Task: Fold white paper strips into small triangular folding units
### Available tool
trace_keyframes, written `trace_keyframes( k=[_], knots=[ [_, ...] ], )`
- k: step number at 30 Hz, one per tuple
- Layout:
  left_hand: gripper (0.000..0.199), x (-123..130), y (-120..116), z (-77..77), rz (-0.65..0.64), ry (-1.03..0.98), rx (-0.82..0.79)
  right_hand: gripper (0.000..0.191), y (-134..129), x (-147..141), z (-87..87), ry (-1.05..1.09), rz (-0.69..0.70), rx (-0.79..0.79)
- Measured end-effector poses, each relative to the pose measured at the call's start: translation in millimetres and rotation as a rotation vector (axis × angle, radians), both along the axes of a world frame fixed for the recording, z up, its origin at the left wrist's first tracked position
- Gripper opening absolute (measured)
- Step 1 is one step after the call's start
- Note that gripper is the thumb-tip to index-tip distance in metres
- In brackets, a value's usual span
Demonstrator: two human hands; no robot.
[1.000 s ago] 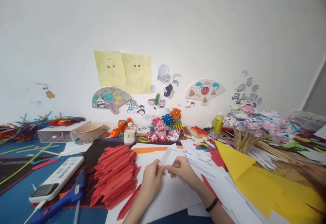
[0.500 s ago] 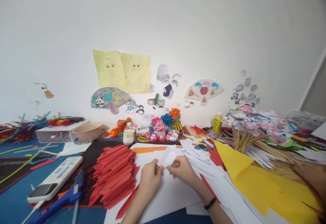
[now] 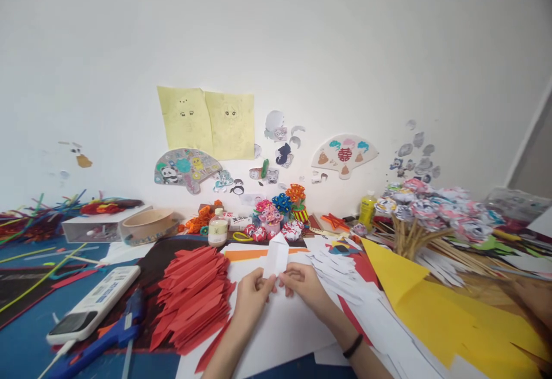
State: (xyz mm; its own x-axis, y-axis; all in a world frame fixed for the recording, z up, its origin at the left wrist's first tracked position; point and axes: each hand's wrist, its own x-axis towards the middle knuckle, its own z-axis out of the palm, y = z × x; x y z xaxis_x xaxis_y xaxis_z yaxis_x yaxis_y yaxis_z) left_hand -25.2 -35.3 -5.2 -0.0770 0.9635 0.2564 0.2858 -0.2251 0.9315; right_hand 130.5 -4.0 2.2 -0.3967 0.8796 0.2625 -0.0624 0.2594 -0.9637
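Note:
A small folded piece of white paper (image 3: 277, 254) stands upright between my hands, its top end coming to a point. My left hand (image 3: 255, 287) pinches its lower left edge between thumb and fingers. On the lower right, my right hand (image 3: 302, 284) grips the same piece, thumb close to the other thumb. Beneath both hands lie large white sheets (image 3: 287, 333). Left of them is a pile of folded red paper strips (image 3: 194, 298); on the right, cut white paper strips (image 3: 338, 275) are spread out.
A blue glue gun (image 3: 125, 327) and a white power strip (image 3: 97, 304) lie at left. A glue bottle (image 3: 218, 228) stands behind the red pile. Yellow paper (image 3: 457, 321) and a bunch of paper flowers (image 3: 431, 206) are at right, near another person's hand (image 3: 532, 298).
The white paper has turned from a slanted position to upright, showing a pointed top. Both hands have shifted slightly and come closer together at its lower end.

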Motion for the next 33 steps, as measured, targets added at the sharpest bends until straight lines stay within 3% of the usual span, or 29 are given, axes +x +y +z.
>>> trace_keyframes(
  k=[4, 7, 11, 13, 17, 22, 33],
  knots=[
    [0.027, 4, -8, 4.8, -0.021, 0.215, 0.103, 0.031, 2, 1, -0.5, 0.024, -0.074, 0.048],
    [0.025, 0, -17, 13.6, 0.142, 0.472, 0.358, 0.021, 9, 8, -0.4, 0.012, -0.163, 0.034],
    [0.032, -7, -24, 20.1, 0.142, 0.876, 0.693, 0.012, 11, 13, 2.3, -0.006, -0.159, 0.035],
    [0.032, -9, -25, 20.0, 0.135, 0.967, 0.823, 0.012, 8, 13, 4.3, -0.006, -0.146, 0.039],
    [0.030, -11, -24, 19.4, 0.091, 0.968, 0.871, 0.013, 5, 12, 8.2, -0.002, -0.135, 0.045],
    [0.024, -6, -25, 23.1, 0.049, 0.802, 0.765, 0.012, 1, 12, 12.2, 0.003, -0.088, 0.060],
    [0.010, -3, -27, 32.4, 0.113, 0.461, 0.551, 0.027, -7, 11, 18.6, 0.001, -0.049, 0.130]
  ],
)
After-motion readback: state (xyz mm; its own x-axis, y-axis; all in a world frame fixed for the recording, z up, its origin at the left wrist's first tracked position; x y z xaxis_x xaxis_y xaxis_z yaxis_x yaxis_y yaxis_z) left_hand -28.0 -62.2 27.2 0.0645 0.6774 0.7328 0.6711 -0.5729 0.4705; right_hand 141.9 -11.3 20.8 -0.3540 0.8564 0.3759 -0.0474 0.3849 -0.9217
